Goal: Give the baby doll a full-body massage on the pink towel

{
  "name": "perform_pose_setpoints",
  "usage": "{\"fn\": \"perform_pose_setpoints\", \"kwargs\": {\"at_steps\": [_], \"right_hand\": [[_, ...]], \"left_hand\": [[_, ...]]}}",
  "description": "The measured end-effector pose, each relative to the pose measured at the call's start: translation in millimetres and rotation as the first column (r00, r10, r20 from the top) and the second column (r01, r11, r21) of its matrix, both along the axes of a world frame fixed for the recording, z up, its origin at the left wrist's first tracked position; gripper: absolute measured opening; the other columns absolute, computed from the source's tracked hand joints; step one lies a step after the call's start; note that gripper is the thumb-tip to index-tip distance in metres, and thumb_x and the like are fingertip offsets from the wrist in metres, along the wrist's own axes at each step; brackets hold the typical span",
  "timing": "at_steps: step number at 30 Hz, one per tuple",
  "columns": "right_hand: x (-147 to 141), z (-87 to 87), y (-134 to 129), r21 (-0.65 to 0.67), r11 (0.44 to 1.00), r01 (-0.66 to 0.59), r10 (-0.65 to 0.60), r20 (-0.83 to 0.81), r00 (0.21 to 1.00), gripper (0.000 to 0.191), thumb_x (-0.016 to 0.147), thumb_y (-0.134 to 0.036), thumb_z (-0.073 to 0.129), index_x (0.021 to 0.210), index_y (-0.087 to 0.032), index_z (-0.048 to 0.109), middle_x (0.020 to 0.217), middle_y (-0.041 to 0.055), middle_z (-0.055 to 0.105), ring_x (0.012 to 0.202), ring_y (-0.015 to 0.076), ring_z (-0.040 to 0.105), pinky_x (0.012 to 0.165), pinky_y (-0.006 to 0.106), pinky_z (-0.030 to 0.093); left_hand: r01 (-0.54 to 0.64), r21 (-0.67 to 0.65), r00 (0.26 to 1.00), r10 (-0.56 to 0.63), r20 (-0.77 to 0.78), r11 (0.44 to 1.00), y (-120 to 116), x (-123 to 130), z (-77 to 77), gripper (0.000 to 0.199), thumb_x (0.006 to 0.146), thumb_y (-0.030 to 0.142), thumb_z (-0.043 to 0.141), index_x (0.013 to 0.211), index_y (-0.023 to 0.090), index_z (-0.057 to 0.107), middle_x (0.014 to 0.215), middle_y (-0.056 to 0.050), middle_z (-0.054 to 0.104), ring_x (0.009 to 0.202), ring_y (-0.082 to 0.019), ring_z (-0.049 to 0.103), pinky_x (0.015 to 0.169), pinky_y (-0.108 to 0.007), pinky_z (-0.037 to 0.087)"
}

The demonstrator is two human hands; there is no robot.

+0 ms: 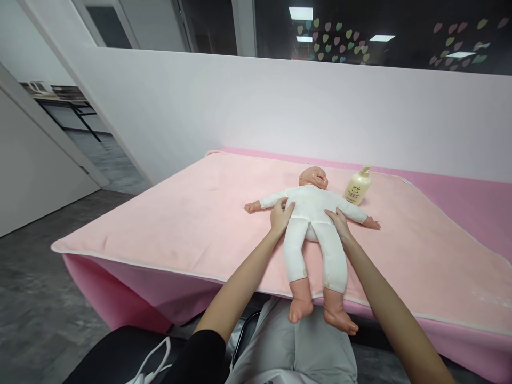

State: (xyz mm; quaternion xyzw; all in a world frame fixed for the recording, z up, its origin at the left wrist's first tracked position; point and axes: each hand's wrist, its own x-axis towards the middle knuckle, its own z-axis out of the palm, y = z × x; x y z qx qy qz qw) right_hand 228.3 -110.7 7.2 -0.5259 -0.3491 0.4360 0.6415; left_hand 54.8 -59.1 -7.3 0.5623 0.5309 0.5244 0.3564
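Observation:
A baby doll (310, 205) with a white cloth body lies on its back on the pink mat, head toward the wall, its feet hanging past the near edge. My left hand (281, 215) is wrapped against the doll's side at the waist, thumb on the front. On the opposite side of the waist, my right hand (339, 221) grips in the same way, its thumb on the cloth. Some fingers of both hands are hidden beside or under the body. A pale yellow pump bottle (357, 188) stands just beyond the doll's arm at the right.
The light pink mat (160, 213) covers a table with a darker pink cloth (472, 208). A white wall (280, 106) rises behind it. At the lower left are a black chair (116, 354) and a white cable (158, 362).

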Motion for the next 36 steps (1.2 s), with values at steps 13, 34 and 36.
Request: {"fn": "perform_pose_setpoints", "kwargs": {"at_steps": [13,34,36], "right_hand": [[1.4,-2.3,-0.1,-0.001,1.000,-0.012,0.012,-0.001,1.000,0.028,0.062,-0.029,0.066,0.088,-0.021,0.060,0.095,0.0006,0.068,0.090,0.0187,0.062,0.078,0.029,0.051],[0.7,-0.5,0.2,-0.021,1.000,0.001,-0.001,0.037,0.999,0.029,0.061,-0.030,0.064,0.088,-0.021,0.058,0.097,0.0017,0.067,0.091,0.0195,0.061,0.079,0.030,0.051],[1.4,-1.8,0.7,-0.019,1.000,-0.003,0.004,0.047,0.999,0.031,0.062,-0.031,0.064,0.090,-0.020,0.058,0.098,0.0019,0.067,0.091,0.0196,0.061,0.080,0.030,0.050]], "left_hand": [[0.010,-0.001,1.000,-0.010,0.009,1.000,1.0,-0.7,-1.3,0.035,0.076,0.035,0.059,0.106,0.017,0.058,0.106,-0.009,0.065,0.096,-0.020,0.060,0.085,-0.033,0.045],[0.022,-0.010,0.999,-0.022,-0.027,1.000,-0.1,-0.9,0.4,0.036,0.078,0.036,0.056,0.108,0.015,0.057,0.110,-0.010,0.064,0.099,-0.021,0.059,0.087,-0.034,0.044],[0.025,-0.007,1.000,-0.025,-0.019,1.000,-0.4,-1.0,0.5,0.035,0.078,0.035,0.056,0.107,0.015,0.057,0.110,-0.010,0.064,0.099,-0.021,0.059,0.087,-0.033,0.044]]}}
